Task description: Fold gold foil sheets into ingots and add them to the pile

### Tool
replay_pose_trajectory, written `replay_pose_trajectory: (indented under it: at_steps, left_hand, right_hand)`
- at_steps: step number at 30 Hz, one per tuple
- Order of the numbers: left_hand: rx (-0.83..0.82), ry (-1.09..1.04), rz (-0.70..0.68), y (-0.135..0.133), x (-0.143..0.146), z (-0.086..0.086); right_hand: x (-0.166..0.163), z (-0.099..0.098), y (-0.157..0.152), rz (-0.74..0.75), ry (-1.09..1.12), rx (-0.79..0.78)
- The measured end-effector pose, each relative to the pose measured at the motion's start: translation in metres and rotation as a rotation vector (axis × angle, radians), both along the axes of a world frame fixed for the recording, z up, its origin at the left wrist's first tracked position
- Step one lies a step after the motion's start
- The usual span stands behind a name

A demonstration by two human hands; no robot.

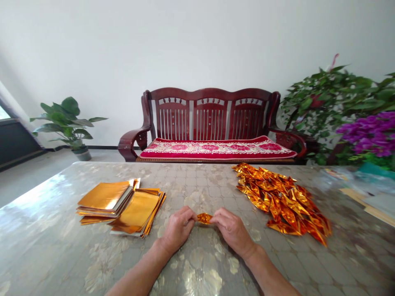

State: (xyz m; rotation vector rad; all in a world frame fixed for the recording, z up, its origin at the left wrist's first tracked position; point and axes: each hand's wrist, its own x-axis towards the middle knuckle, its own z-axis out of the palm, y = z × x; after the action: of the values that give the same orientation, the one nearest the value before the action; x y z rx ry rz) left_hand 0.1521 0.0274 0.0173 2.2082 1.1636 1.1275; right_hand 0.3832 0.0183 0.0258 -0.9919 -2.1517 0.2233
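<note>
A small folded piece of gold foil paper (205,218) is held just above the table between both hands. My left hand (178,228) pinches its left end with curled fingers. My right hand (232,230) pinches its right end the same way. To the left lie stacks of flat gold foil sheets (123,205). On the right is a pile of several folded gold foil pieces (282,202).
The table (197,267) has a glossy floral patterned top. Behind it stands a dark red wooden bench (211,123) with a red cushion. A potted plant (69,123) is at the back left; green plants and purple flowers (367,133) at right. Papers and plastic (367,193) lie at the table's right edge.
</note>
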Motion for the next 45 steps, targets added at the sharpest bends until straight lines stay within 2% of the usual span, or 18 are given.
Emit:
replay_pose_trajectory:
  at_steps: [7,15,20,27,35,45]
  left_hand:
    - [-0.008,0.022,-0.049,0.000,-0.001,0.002]
    - [0.010,-0.102,0.047,-0.002,0.006,0.002]
    - [-0.002,-0.109,0.069,-0.002,0.007,0.005]
    - [-0.071,-0.101,0.123,0.005,0.005,0.000]
    - [-0.026,-0.147,0.084,0.004,0.008,0.002]
    - [-0.085,-0.253,0.198,-0.003,0.016,0.001]
  right_hand:
    - [0.001,-0.002,0.001,-0.001,0.043,-0.001]
    - [-0.005,-0.004,0.001,0.012,0.179,-0.038]
    - [-0.008,-0.004,0.001,0.012,0.170,-0.021]
    - [-0.010,-0.005,0.001,0.008,0.120,-0.060]
    - [-0.012,0.000,0.000,-0.027,0.080,0.046]
    - [-0.020,0.006,-0.001,-0.092,0.119,0.135]
